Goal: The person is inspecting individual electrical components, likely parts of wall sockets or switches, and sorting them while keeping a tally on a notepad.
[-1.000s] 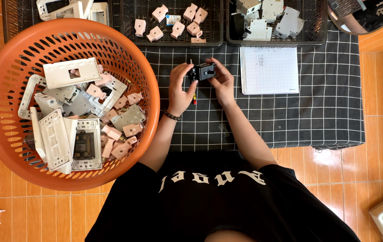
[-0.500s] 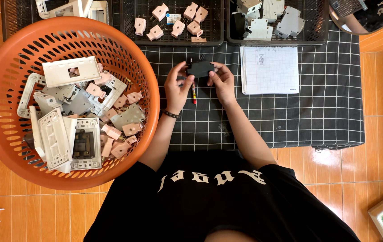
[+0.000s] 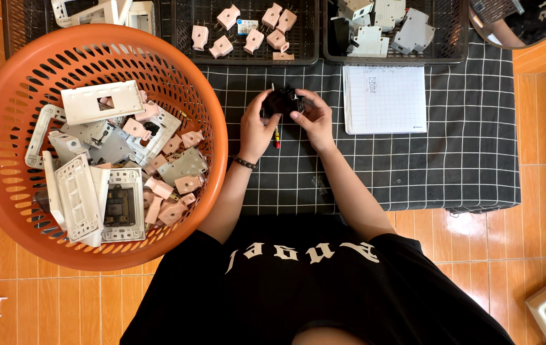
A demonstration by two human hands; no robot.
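A: What is held between the hands?

B: A small black part is gripped from both sides above the dark checked cloth. The left hand is curled around its left edge, the fingers closed on it; the right hand is pinched on its right edge with thumb and fingertips. What kind of part it is cannot be told, since most of it is covered by the fingers.

A: What is seen right under the hands?

B: A thin red and yellow tool, perhaps a screwdriver, is laid on the cloth just below the black part, half hidden by the left hand.

A: And around them?

B: A gridded white notepad is placed just right of the right hand. A large orange basket filled with white switch plates and pink plugs is set well to the left, on the tiled floor. Beyond the hands, black trays are lined up: the middle tray is loaded with pink plugs, the right tray with white parts.
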